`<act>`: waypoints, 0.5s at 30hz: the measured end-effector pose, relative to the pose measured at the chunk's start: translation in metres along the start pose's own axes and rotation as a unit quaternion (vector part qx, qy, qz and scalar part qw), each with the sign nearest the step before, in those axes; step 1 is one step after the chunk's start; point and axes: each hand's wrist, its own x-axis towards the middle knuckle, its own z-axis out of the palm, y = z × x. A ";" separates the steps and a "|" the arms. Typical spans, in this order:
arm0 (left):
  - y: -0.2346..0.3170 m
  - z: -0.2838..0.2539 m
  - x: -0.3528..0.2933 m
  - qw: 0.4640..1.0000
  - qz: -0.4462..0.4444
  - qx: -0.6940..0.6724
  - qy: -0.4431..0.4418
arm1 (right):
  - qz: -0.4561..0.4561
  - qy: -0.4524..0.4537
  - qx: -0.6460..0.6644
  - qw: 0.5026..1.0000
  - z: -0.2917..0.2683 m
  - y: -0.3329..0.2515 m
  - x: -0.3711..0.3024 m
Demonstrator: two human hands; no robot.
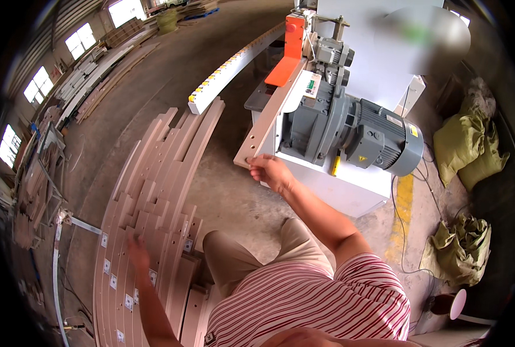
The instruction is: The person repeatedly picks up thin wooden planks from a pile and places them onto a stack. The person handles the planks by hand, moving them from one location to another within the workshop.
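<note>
My right hand (271, 173) pinches the near end of a long brown plank (267, 124) with a few round holes near its end. The plank runs away from me into a machine, beneath an orange guard (291, 52). To the left, my left hand (137, 252) is over a stack of similar brown planks (153, 211). Motion smears its fingers, so I cannot make out whether they touch a plank. Several planks in the stack carry small white labels at the near end.
A large grey motor (385, 137) sits on the machine's white base (350, 194). The white roller rail (234, 72) with yellow parts extends to the far left. Green sacks (463, 147) and loose cables lie on the right. Material piles (104, 69) line the left wall.
</note>
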 end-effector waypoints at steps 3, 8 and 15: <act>0.204 -0.043 0.026 0.965 0.061 -0.230 -0.110 | 0.003 -0.018 0.006 1.000 0.003 0.013 -0.018; 0.348 -0.042 0.048 0.894 0.145 -0.361 -0.223 | 0.022 -0.064 0.007 0.998 0.024 0.040 -0.047; 0.433 -0.037 0.058 0.923 0.172 -0.110 -0.326 | 0.053 -0.108 0.016 0.993 0.051 0.083 -0.078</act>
